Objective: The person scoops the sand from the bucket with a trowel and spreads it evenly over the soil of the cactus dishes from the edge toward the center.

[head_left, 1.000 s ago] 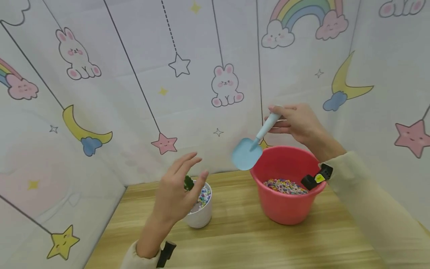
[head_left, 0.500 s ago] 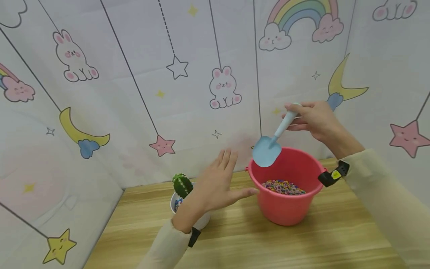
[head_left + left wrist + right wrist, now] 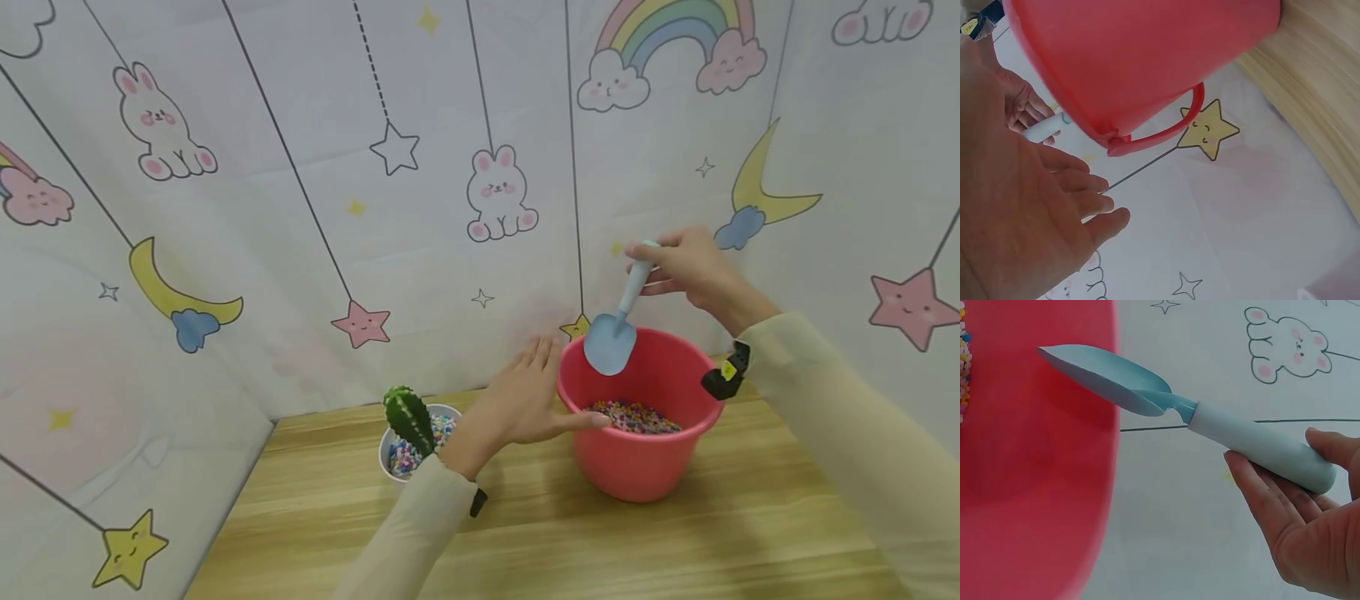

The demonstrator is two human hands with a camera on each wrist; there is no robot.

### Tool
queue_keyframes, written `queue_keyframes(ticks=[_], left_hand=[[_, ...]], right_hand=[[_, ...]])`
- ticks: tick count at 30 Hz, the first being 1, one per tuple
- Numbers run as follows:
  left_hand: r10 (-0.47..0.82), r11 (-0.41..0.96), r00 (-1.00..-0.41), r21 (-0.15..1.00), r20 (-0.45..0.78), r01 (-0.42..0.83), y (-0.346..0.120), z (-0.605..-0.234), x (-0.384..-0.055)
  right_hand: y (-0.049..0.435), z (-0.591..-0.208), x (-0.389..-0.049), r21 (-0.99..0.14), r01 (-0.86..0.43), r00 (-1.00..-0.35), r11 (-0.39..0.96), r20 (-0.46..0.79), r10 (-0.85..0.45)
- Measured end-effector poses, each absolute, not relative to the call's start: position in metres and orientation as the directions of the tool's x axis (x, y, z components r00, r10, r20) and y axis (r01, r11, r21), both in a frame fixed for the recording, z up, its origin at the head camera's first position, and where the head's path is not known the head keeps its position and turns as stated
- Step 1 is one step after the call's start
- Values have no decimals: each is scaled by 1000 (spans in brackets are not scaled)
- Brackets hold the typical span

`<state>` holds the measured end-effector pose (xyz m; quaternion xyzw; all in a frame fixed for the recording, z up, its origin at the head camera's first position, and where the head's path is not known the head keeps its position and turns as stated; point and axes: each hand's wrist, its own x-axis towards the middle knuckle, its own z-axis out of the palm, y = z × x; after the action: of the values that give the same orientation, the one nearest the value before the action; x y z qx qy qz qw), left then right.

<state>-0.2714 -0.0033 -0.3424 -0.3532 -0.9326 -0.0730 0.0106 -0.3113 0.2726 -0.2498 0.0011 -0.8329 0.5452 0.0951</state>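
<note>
My right hand [image 3: 697, 267] pinches the pale handle end of a light blue trowel [image 3: 611, 343] between thumb and fingers. The trowel's blade points down and overlaps the far left rim of a red bucket [image 3: 637, 471]; in the right wrist view the blade [image 3: 1110, 378] looks bare. Inside the bucket lie many small coloured beads [image 3: 637, 418]. My left hand [image 3: 517, 404] is at the bucket's left side, fingers straight and thumb over the rim. In the left wrist view the left palm [image 3: 1029, 219] shows bare, beside the bucket's red handle [image 3: 1172, 128].
Left of the bucket, a white pot [image 3: 385, 457] holds coloured beads and a green cactus [image 3: 408, 419], partly covered by my left forearm. Both stand on a wood-grain table [image 3: 315, 508]. A printed cloth [image 3: 442, 275] rises close behind them.
My left hand has moved right, from the pot to the bucket's rim, uncovering the cactus. The trowel has shifted right, then dipped slightly toward the bucket with its blade pointing more steeply down.
</note>
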Motion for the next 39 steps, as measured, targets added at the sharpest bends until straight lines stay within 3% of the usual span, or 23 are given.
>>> queue_keyframes(ticks=[6, 13, 23, 39], left_hand=[[649, 746, -759, 153, 47, 648, 6, -349, -281], [652, 743, -758, 182, 19, 644, 10, -354, -285], [656, 734, -754, 212, 24, 645, 12, -360, -285], [649, 750, -760, 138, 30, 647, 16, -361, -283]], right_hand=[[277, -261, -322, -873, -93, -991, 480, 129, 44], [268, -267, -330, -805, -137, -987, 577, 59, -152], [258, -282, -339, -670, -290, -899, 683, -54, -434], [275, -317, -336, -697, -200, -924, 688, -98, -368]])
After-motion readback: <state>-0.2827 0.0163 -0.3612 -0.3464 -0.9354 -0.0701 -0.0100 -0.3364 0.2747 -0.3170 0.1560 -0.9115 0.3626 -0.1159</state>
